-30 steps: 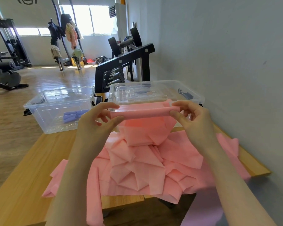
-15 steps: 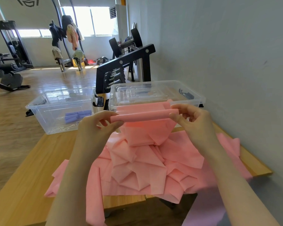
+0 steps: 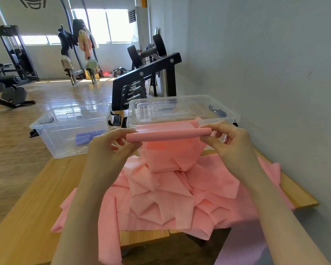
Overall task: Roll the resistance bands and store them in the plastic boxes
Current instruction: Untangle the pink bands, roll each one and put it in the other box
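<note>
A long pink resistance band [image 3: 172, 196] lies in crumpled folds over the wooden table [image 3: 27, 217]. Its far end is wound into a thin horizontal roll [image 3: 168, 134], held in the air above the pile. My left hand [image 3: 111, 148] pinches the roll's left end and my right hand [image 3: 227, 140] pinches its right end. Two clear plastic boxes stand at the table's far edge. The left box [image 3: 69, 134] holds rolled purple bands [image 3: 88, 137]. The right box [image 3: 182, 109] sits just behind the roll with a clear lid resting inside it.
A grey wall [image 3: 266, 73] runs close along the table's right side. A black dumbbell rack [image 3: 145, 81] stands behind the boxes. Gym machines stand on the wooden floor to the far left. A purple band [image 3: 243, 251] hangs below the table's near right edge.
The roll has grown a little thicker between my fingers as both hands turn it. It sits slightly higher and more level than a second ago.
</note>
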